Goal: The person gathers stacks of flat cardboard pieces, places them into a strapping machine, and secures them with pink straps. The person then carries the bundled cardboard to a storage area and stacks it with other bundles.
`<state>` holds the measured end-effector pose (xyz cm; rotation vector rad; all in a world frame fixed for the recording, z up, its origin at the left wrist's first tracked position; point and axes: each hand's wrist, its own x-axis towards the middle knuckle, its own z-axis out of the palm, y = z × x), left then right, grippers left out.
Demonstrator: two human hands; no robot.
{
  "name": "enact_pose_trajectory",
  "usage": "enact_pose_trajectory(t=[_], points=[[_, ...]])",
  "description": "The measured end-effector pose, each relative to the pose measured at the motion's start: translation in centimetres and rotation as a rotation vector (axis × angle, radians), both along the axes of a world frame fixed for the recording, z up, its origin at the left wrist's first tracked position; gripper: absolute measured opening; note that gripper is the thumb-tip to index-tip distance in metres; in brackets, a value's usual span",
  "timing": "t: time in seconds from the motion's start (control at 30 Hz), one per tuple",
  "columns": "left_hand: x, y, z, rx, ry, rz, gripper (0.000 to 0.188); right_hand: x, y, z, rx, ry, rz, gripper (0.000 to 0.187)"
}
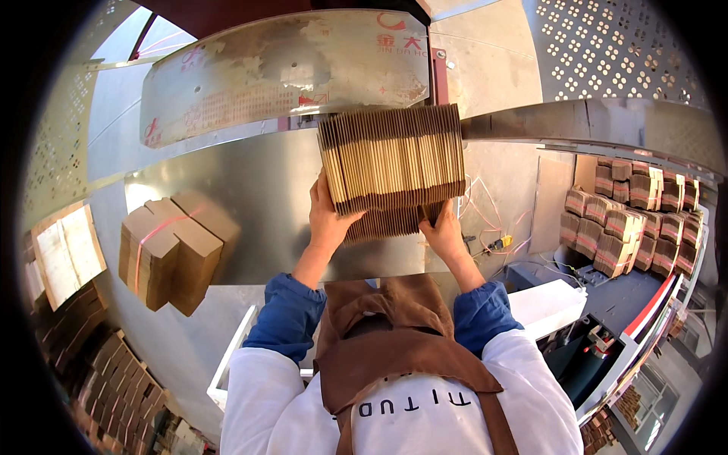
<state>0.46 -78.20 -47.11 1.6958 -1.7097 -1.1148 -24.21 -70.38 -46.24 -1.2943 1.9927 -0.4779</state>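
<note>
A thick stack of folded brown cardboard pieces (393, 158) is held between my two hands above the metal worktable, its many edges lined up side by side. My left hand (327, 220) grips the near left corner, thumb along the near side. At the near right corner my right hand (446, 231) closes on the same stack. Fingers under and behind the cardboard are partly hidden. To the left on the table sits a bundle of flat cardboard (173, 246) tied with a pink strap, apart from my hands.
Beneath the stack lies the shiny metal worktable (265, 197). A worn metal plate (288, 64) rises at its far side. Strapped cardboard bundles (633, 216) are piled at the right, and more cardboard stacks (121, 387) stand at lower left. Pink strapping (489, 205) trails beside the table.
</note>
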Motion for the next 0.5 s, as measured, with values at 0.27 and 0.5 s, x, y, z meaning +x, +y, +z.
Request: enact_pose_trajectory(t=[0.27,0.5], points=[[0.3,-0.5,0.0,-0.067,0.043,-0.046,0.102,0.0,0.1,-0.8,0.029,0.027,-0.033,0.047],[0.5,-5.7,-0.6,-0.077,0.073,-0.056,0.108,-0.3,-3.9,-2.7,-0.091,0.078,0.049,0.043]])
